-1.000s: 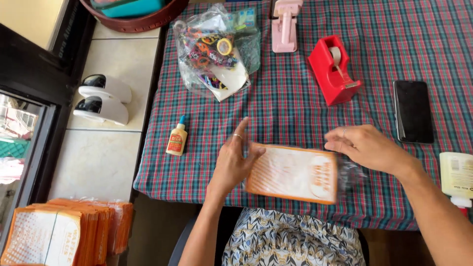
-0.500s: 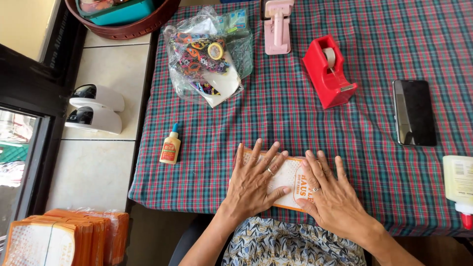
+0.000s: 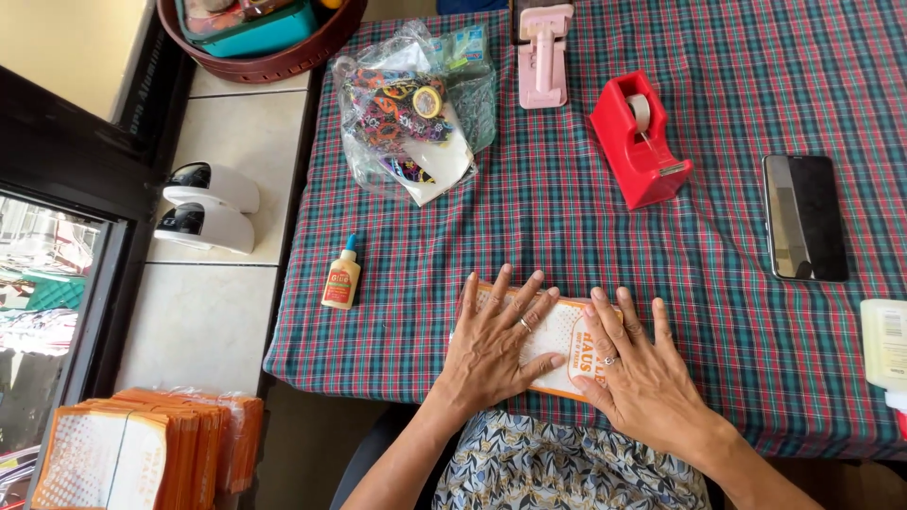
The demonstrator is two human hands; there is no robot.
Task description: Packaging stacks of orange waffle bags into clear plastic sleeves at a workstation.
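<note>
Fingers spread flat, the left hand (image 3: 496, 345) and right hand (image 3: 642, 373) press an orange-and-white packet (image 3: 557, 335) onto the plaid tablecloth (image 3: 737, 274) near its front edge; both hands hide most of the packet.

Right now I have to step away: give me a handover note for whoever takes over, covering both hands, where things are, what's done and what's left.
Left hand: flat, palm down, fingers spread on the orange-and-white packet.
Right hand: flat on the packet's right end. Neither hand grips anything.
The packet lies at the near edge of the plaid tablecloth.
Within reach: red tape dispenser, glue bottle, clear bag of colourful items, phone.
Stack of matching orange packets sits low on the left, off the table.
Done: the packet is laid flat under both hands.
Left: no tape or glue on it that I can see.
</note>
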